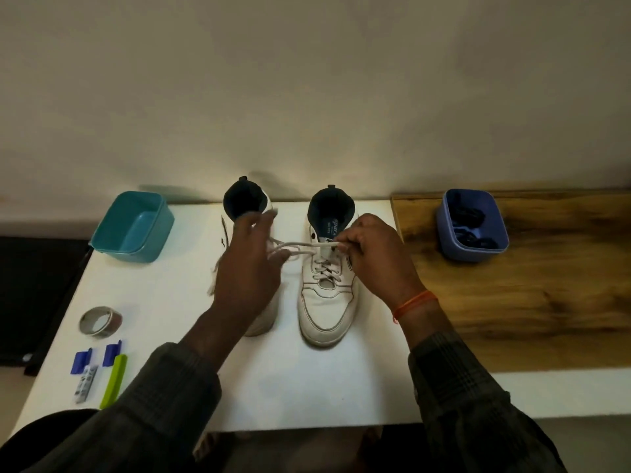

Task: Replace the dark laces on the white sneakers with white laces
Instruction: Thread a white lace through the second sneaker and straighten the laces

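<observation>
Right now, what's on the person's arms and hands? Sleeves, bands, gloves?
Both hands are bare, no gloves. The left hand has nothing visible on its wrist. The right hand has a thin orange thread band round the wrist. Both forearms are in long dark sleeves with a faint plaid check, cuffs stopping short of the wrists.

Two white sneakers: one [326, 291] in full view, the other [247, 213] partly behind the left hand. One white lace [300, 245] stretched between the hands, threaded through the right-side sneaker. Two hands: left [247, 268], right [377, 257]. Two tubs: one teal [133, 227], one blue [473, 225] with dark laces [469, 218] inside, number unclear. One roll of tape [100, 320]. Two small blue clips [81, 361] [112, 352]. One green stick-shaped item [114, 380]. One small printed packet [86, 384]. One orange wristband [411, 303]. Two worktop surfaces: white [307, 387], wooden [546, 302].
</observation>
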